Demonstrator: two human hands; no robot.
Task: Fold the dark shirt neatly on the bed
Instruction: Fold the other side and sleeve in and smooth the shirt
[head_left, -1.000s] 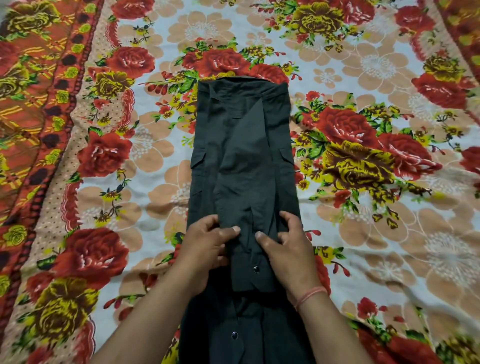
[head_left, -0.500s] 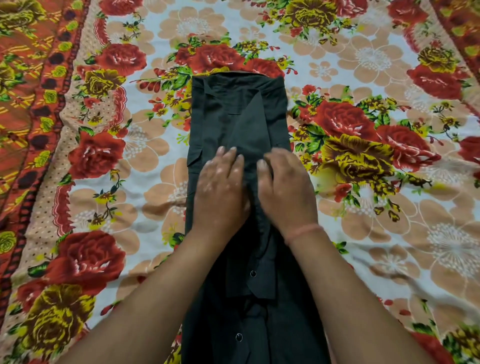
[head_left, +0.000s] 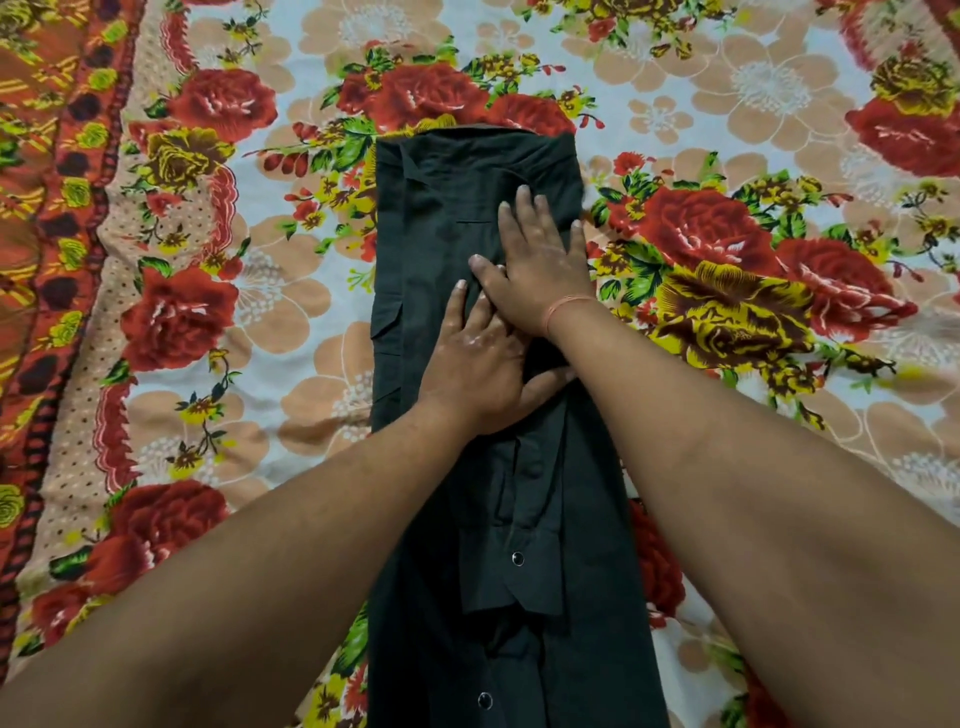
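Smoothing has been carried toward 12 o'clock: right hand (head_left: 540, 254) is pressed flat near the far end of the shirt (head_left: 447, 208), left hand (head_left: 475, 364) just behind at 7 o'clock, fingers straight, nothing gripped. The shirt is laid as a narrow strip on the bed (head_left: 260, 291); crosswise folding is judged next.
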